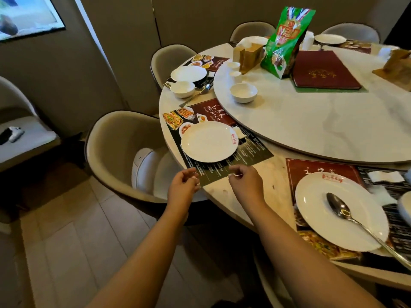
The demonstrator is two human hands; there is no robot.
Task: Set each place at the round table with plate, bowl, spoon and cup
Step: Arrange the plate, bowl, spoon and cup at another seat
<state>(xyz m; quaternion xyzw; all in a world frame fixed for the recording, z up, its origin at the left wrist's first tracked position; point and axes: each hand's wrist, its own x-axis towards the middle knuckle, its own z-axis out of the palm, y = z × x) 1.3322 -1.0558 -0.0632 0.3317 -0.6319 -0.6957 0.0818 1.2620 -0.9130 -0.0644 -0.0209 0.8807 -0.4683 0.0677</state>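
A white plate (209, 141) lies on a printed placemat (249, 152) at the table's near edge. My left hand (183, 182) and my right hand (244, 181) hover at the mat's front edge with fingers loosely curled and nothing in them. On the turntable (311, 121) stand a white bowl (243, 92) and two small white cups (234, 65). The far-left place holds a plate (188, 73), a bowl (182, 89) and a spoon (195, 95). At the right, a spoon (340, 208) rests in another plate (322, 221).
A green snack bag (284, 41), a dark red menu book (322, 70) and wooden holders (249, 55) stand on the turntable. Beige chairs (115, 138) ring the table, one right below the mat. A side seat (22, 134) at far left carries a small object.
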